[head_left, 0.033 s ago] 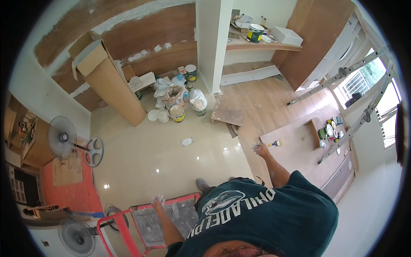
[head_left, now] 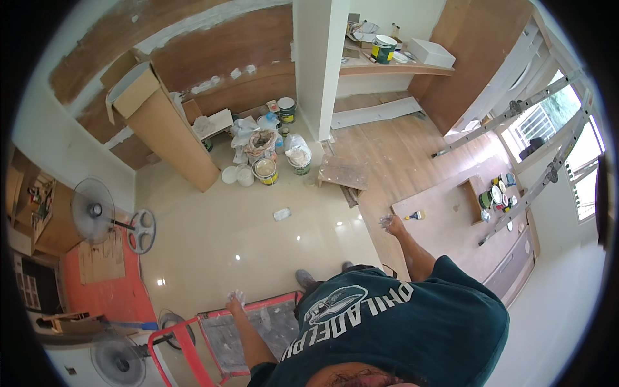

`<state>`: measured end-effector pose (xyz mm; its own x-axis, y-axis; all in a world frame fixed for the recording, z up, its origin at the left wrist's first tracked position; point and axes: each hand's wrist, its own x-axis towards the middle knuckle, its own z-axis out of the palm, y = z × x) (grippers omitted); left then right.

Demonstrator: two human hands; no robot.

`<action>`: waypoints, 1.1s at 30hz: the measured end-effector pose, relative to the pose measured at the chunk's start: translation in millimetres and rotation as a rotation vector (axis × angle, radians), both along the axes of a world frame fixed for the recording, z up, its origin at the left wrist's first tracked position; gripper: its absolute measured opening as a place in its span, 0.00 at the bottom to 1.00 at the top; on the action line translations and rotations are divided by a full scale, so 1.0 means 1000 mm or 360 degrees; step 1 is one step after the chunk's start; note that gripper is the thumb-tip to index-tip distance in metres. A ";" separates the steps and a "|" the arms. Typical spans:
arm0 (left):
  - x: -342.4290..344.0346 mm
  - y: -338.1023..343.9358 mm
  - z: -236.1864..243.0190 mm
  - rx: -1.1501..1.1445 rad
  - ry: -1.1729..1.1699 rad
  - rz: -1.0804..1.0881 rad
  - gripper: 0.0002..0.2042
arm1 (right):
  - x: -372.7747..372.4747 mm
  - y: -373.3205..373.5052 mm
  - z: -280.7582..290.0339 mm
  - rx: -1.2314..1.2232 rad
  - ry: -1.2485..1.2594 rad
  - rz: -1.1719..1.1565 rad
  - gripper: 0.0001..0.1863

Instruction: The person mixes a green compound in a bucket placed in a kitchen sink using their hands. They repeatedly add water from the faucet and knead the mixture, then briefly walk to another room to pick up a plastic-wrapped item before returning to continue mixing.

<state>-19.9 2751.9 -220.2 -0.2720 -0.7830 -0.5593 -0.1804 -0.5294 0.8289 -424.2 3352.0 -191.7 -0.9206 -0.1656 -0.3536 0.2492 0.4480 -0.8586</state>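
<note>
The left hand (head_left: 235,298) rests on the red stepladder (head_left: 258,326) at 7 o'clock, its fingers flat; the right hand (head_left: 391,224) hangs free, holding nothing. Patched wall (head_left: 213,84) at 11 o'clock looks unpainted.

Bright, even daylight comes in from the windows (head_left: 567,148) at the right. The glossy floor (head_left: 258,238) shows small white glints, and shadows are soft and faint. Straight edges bow strongly toward the black circular rim. Focus is fairly sharp at the centre, softer near the edges.
</note>
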 end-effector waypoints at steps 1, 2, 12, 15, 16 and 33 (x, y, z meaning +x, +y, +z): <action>-0.026 -0.009 0.011 0.0023 -0.0021 -0.0002 0.12 | -0.003 0.000 -0.001 0.0169 0.0054 0.0012 0.07; -0.060 -0.019 0.023 0.0042 -0.0025 0.0005 0.11 | -0.016 -0.002 -0.001 0.0336 0.0123 0.0034 0.06; -0.085 0.033 0.022 0.0051 -0.0083 0.0396 0.08 | -0.100 0.028 -0.088 0.1193 0.0747 0.1724 0.09; 0.054 0.112 -0.047 -0.0297 -0.1321 0.0773 0.15 | -0.131 -0.027 -0.158 0.1002 0.1285 0.2416 0.09; 0.049 0.112 -0.052 -0.0158 -0.1180 0.0817 0.16 | -0.166 -0.084 -0.143 0.0973 0.0930 0.2295 0.08; 0.088 -0.141 -0.049 0.0120 -0.0206 0.2041 0.16 | -0.195 -0.875 -0.015 -0.0124 -0.0482 0.1366 0.11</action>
